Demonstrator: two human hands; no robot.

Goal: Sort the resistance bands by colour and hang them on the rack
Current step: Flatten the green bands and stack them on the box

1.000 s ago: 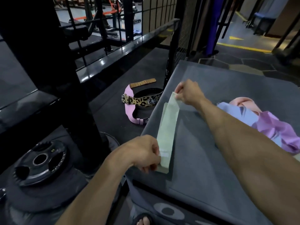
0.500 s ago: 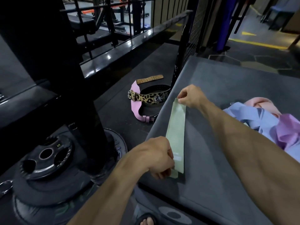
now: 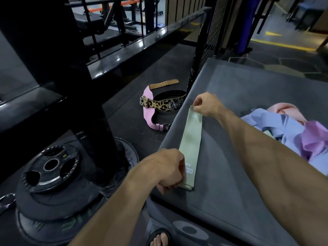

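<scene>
A pale green resistance band (image 3: pixel 190 144) lies flat and stretched lengthwise near the left edge of a grey padded box (image 3: pixel 248 96). My left hand (image 3: pixel 166 167) pinches its near end, and my right hand (image 3: pixel 207 104) pinches its far end. At the right of the box top sits a heap of other bands: a blue band (image 3: pixel 276 126), a purple band (image 3: pixel 314 137) and a pink band (image 3: pixel 284 109). Part of the heap runs out of view at the right edge.
On the dark floor left of the box lies a leopard-print lifting belt (image 3: pixel 163 105) with a pink belt (image 3: pixel 147 112) and a tan belt strap (image 3: pixel 164 83). Black weight plates (image 3: pixel 51 166) are stacked at lower left around a black upright post (image 3: pixel 74 77). A sandalled foot (image 3: pixel 159 239) shows below.
The green band, held slightly raised and twisted a second ago, now lies flat on the box top. Both hands lowered with it and kept their grip on its ends.
</scene>
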